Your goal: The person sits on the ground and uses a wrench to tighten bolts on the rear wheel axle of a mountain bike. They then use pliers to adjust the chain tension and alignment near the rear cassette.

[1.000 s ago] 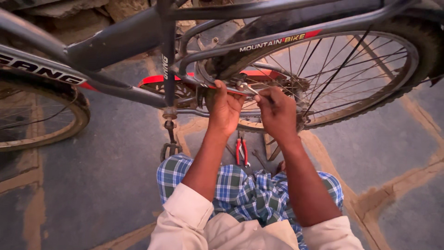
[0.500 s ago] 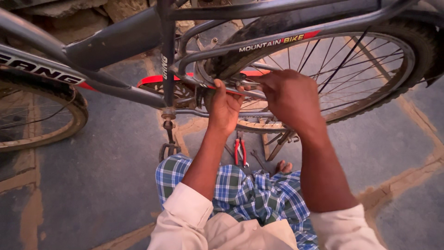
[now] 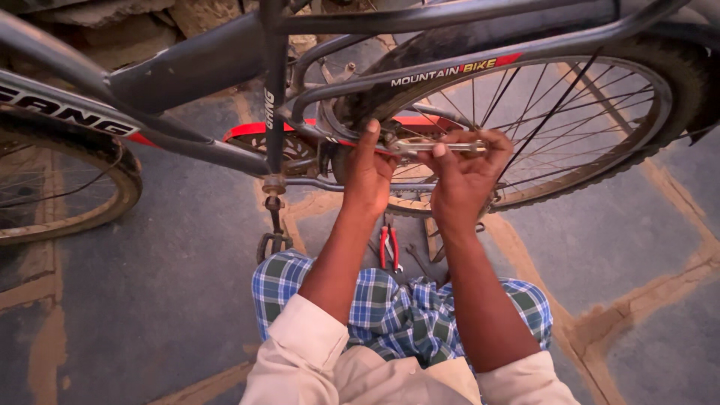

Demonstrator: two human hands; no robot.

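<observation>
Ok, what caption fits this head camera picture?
Left hand and right hand hold a flat silver metal spanner against a dark grey bicycle.

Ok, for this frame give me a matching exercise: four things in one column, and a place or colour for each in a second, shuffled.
Things:
1. metal wrench
2. red-handled pliers
3. rear wheel
4. left hand

Places or colours:
A. lying on the ground between the forearms
B. held level across the right hand
C. against the frame by the chain guard, thumb raised
D. black tyre with spokes, to the right of both hands

Pairs: 1-B, 2-A, 3-D, 4-C
</observation>
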